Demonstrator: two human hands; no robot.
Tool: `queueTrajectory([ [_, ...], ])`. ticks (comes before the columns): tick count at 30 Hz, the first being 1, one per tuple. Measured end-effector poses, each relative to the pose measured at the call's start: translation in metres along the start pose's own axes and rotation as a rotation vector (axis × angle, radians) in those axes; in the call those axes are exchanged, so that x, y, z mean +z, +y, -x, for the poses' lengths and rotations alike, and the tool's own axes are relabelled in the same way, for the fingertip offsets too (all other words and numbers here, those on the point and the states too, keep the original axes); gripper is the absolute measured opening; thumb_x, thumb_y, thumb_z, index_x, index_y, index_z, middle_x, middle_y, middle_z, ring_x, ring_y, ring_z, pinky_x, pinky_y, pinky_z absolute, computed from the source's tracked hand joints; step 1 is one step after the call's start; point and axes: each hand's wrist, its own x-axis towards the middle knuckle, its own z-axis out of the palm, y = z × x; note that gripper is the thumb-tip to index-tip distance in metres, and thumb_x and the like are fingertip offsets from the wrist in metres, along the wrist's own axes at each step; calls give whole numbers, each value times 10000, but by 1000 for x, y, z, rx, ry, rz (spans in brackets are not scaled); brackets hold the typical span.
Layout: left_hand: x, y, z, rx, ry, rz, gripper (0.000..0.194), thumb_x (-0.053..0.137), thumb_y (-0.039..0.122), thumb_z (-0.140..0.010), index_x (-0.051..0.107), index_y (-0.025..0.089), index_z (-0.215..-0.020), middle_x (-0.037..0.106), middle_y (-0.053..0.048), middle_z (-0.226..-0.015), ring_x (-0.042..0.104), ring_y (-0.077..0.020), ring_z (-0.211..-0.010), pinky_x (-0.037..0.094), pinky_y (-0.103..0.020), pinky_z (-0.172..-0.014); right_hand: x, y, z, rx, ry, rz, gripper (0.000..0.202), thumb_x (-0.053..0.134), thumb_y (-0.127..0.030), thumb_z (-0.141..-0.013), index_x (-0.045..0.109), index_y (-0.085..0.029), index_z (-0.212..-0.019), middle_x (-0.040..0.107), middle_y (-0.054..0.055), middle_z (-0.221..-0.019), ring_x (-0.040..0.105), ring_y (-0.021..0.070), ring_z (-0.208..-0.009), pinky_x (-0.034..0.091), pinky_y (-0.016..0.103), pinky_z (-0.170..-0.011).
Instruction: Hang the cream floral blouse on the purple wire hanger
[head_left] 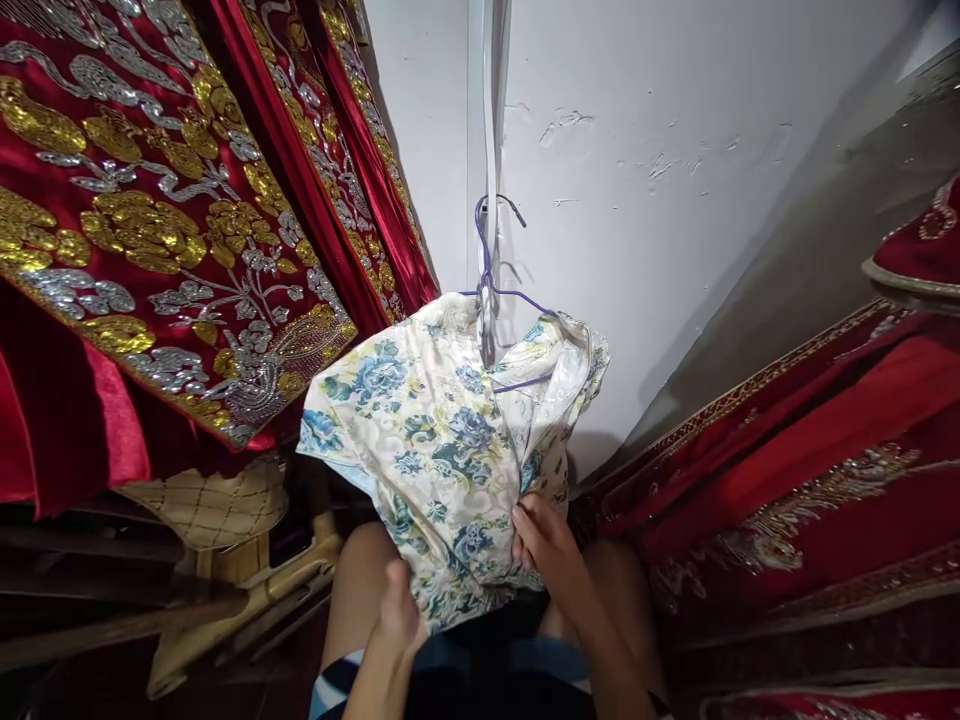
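A white short-sleeved blouse (450,450) with blue and green flowers hangs on a thin purple hanger (525,297), its front wrapping over in a V neck. My left hand (400,608) grips the lower left side edge, thumb up, with the fingers mostly hidden behind the cloth. Higher up on the other side, my right hand (546,540) has its fingers closed on the overlapping front edge. The hanger's hook is at a white pole or cord (490,130); whether it is hooked there I cannot tell. My knees are beneath the blouse.
Red drapery (172,210) with gold and silver sequins hangs at left, above a wooden chair frame (247,610) with a pale quilted pad (210,505). A white, chipped wall (622,180) stands ahead. Red embroidered cloth (825,480) fills the right side.
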Motion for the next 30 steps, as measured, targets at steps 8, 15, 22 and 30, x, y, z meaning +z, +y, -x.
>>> queueTrajectory([
  [8, 7, 19, -3, -48, 239, -25, 581, 850, 430, -621, 693, 161, -1113, 745, -117, -1035, 691, -325, -1055, 565, -425, -902, 16, 1, 2, 7, 44, 77, 314, 567, -364, -884, 527, -196, -622, 517, -29, -483, 390, 101, -446, 308, 249, -486],
  [15, -13, -7, -21, 624, 619, -310, 374, 706, 338, -813, 577, 197, -1134, 603, -83, -1133, 602, -207, -1054, 486, -321, -927, 11, 5, 13, -64, 73, 149, 303, 624, -334, -859, 621, -171, -605, 627, 17, -555, 471, 128, -540, 344, 252, -523],
  [22, 28, -23, 1, 444, -119, -623, 172, 601, 221, -831, 619, 196, -1000, 642, -44, -916, 623, -200, -870, 496, -289, -790, 21, 4, 12, -56, 17, 97, 263, 678, -348, -843, 695, -156, -664, 677, 37, -605, 544, 144, -560, 407, 259, -551],
  [30, 41, -33, -14, 447, -235, -746, 256, 479, 305, -954, 415, 211, -725, 489, 4, -711, 507, -152, -692, 371, -245, -655, 6, -64, -34, -196, 93, 77, 349, 699, -445, -841, 667, -158, -645, 642, 6, -528, 397, 78, -400, 314, 220, -415],
])
